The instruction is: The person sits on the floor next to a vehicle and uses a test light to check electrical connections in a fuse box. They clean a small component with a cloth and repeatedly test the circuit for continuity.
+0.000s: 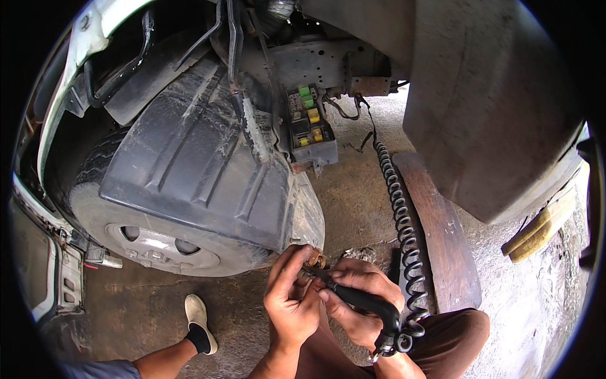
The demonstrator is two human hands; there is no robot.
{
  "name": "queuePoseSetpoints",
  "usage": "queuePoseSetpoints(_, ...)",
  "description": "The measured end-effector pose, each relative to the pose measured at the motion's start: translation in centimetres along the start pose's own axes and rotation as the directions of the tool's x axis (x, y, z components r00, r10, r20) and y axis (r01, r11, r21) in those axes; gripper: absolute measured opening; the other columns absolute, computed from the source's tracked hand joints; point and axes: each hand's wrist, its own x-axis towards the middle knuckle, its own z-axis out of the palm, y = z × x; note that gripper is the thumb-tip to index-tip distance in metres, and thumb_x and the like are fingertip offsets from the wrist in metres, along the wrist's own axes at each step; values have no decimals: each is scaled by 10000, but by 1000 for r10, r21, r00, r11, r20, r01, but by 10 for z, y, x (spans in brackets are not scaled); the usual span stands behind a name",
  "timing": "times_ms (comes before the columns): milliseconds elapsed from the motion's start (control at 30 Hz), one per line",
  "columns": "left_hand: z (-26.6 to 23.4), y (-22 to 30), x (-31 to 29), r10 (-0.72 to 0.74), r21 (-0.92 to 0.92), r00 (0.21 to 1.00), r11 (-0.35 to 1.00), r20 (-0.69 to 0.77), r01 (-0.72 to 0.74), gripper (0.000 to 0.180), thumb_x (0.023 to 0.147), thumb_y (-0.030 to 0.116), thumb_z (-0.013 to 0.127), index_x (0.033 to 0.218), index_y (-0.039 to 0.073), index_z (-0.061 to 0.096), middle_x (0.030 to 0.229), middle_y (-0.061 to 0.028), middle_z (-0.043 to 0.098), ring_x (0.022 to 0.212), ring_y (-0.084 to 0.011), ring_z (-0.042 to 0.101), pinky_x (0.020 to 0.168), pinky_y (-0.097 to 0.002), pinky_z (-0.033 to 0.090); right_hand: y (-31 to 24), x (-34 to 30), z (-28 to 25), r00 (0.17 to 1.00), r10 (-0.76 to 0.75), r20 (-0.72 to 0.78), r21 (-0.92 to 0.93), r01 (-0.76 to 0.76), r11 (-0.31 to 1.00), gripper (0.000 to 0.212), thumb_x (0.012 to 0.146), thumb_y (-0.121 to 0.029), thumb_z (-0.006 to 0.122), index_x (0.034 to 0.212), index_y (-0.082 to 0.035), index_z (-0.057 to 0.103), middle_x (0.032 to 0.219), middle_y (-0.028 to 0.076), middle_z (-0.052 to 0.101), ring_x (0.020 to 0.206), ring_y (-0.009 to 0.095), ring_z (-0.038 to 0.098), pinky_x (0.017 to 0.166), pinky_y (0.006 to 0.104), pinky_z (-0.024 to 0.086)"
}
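Observation:
My right hand (369, 281) is closed around the black curved handle (371, 301) of a probe-like tool. A black coiled cord (402, 218) runs from it up to the vehicle's frame, where its end seems clipped. Just left of it, my left hand (291, 300) pinches a small orange-brown part (317, 259); its exact kind is unclear. The tool's front end meets the left fingertips, and its tip is hidden among them. Ahead of both hands, an uncovered fuse box (309, 123) shows green and yellow fuses.
A black mudguard (196, 164) covers the wheel (158, 246) on the left. A wooden board (442, 234) lies right of the cord, with a large grey panel (486, 107) above it. Another person's shoe (198, 316) is at lower left. A yellow block (543, 230) lies far right.

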Motion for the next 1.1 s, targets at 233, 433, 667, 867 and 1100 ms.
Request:
queuePoseSetpoints(233,0,3,-2,-12,18,1000,1000,12,12,563,873,-193,705,1411,-28,679,1448,-157,635,1083,-134,697,708,-205,543,0,0,-1,1000,18,-1,-21,-18,1000,334,801,-17,940,1049,20,718,1063,226,775,918,282,798,755,366,647)
queuePoseSetpoints(433,2,2,-2,-35,-48,999,998,22,36,557,889,-181,711,1427,-45,657,1460,-157,619,1178,-177,700,807,-230,592,3,3,-4,1000,10,-3,-9,-10,1000,303,823,-35,932,1039,19,726,1047,227,778,922,289,799,766,374,649)
queuePoseSetpoints(667,2,3,-3,-140,-158,989,976,58,147,581,911,-136,753,1469,-56,614,1462,-144,610,1263,-218,679,965,-274,611,3,2,-6,998,61,3,85,-61,995,297,819,-23,927,1036,37,733,1053,253,776,952,316,795,798,390,645)
queuePoseSetpoints(867,2,2,-3,-128,-139,988,981,82,138,603,894,-189,715,1473,-56,609,1455,-146,608,1311,-226,650,1004,-283,601,3,5,-10,997,56,44,-25,-55,998,305,812,-20,923,1052,36,744,1042,241,785,947,294,799,798,379,645)
queuePoseSetpoints(1100,1,0,-4,-141,-93,987,985,77,148,605,885,-218,680,1461,-43,627,1452,-140,609,1290,-219,658,978,-282,605,7,1,-7,996,84,28,40,-85,996,306,812,-16,919,1057,38,744,1046,246,783,953,316,798,813,388,644)
